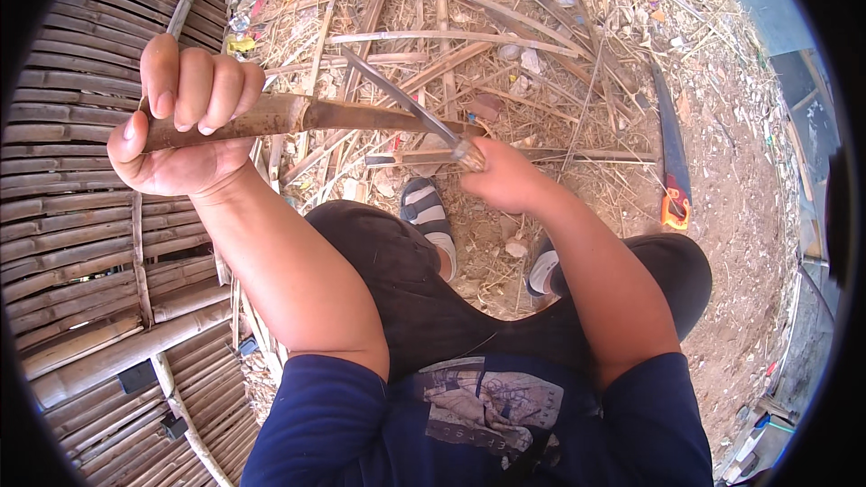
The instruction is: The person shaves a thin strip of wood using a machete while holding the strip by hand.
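My left hand is raised at the left with its fingers wrapped round one end of a split bamboo strip. The strip reaches rightward from the fist, with a node ring partway along it. My right hand is closed on the wooden handle of a long-bladed knife. Its blade slants up and left, crossing over the bamboo near the strip's right end. Whether the edge touches the bamboo I cannot tell.
Split bamboo pieces and straw litter the ground ahead. A handsaw with an orange-and-black handle lies at the right. A bamboo slat wall stands close on the left. My sandalled feet are below the knife.
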The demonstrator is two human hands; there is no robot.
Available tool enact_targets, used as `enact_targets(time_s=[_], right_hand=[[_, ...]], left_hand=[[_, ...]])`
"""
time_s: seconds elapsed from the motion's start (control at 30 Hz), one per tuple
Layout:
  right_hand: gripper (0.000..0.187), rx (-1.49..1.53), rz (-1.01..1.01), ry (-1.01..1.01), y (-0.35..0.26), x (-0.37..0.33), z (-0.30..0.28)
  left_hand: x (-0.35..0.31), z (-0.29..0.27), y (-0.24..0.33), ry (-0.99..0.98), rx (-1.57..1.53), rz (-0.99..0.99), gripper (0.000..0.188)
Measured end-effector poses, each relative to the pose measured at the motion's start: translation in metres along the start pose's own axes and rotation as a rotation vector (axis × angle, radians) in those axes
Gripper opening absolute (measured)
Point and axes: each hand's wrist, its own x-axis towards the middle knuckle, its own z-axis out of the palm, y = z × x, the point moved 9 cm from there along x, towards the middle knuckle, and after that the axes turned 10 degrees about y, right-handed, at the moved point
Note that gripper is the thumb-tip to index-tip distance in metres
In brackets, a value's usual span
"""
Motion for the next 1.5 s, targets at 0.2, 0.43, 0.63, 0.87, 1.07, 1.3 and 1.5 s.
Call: enact_targets(time_s=[0.2,0.43,0.63,0.87,1.07,1.3,1.5], right_hand=[[0.033,0.009,0.121,0.074,0.006,-0.027,-0.016],[0.043,0.093,-0.055,0.063,-0.050,-0.033,0.003],[0.044,-0.028,0.099,0.180,0.080,-0.001,0.017],[0.038,-0.025,-0.128,0.178,-0.016,-0.015,0.016],[0.041,-0.020,0.101,0.309,0.096,-0.003,0.036],[0.042,-0.113,0.024,0.176,0.020,-0.002,0.011],[0.042,-0.076,0.043,0.295,0.073,-0.004,0.031]], left_hand=[[0.003,0.002,-0.004,0.005,-0.015,-0.008,0.022],[0.002,0.009,-0.003,0.038,0.029,-0.014,0.022],[-0.002,-0.014,0.000,0.088,-0.013,0.009,0.022],[-0.005,-0.020,0.006,0.144,0.016,-0.001,0.023],[-0.009,-0.035,0.004,0.174,0.024,0.008,0.023],[-0.011,-0.041,0.014,0.174,0.006,-0.002,0.023],[-0.003,-0.025,0.002,0.188,0.035,-0.011,0.024]])
